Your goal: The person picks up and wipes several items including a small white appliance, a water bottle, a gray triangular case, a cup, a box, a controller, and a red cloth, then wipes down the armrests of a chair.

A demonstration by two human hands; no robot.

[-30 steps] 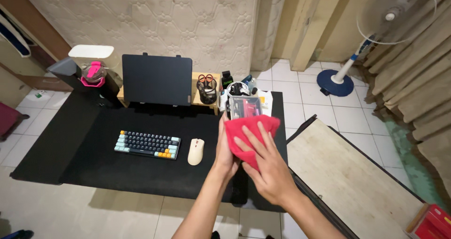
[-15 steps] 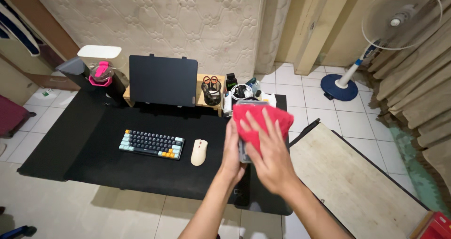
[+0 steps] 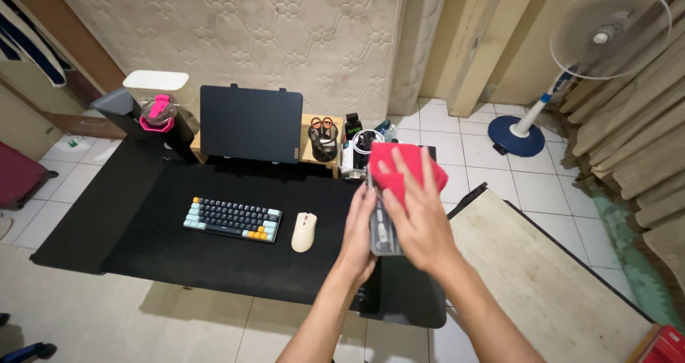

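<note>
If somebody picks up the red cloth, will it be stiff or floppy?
Probably floppy: the red cloth drapes and folds under the right hand. It looks thin, so likely light. It seems unlikely to slip, since it bunches against the case.

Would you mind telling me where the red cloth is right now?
In the head view, the red cloth is right of centre, pressed by the right hand against the clear case held by the left hand, above the black desk's right end.

Soft red cloth (image 3: 408,170) over a clear glossy plastic case (image 3: 383,231); matt black desk mat (image 3: 178,242), pale worn wooden board (image 3: 542,277)
</note>
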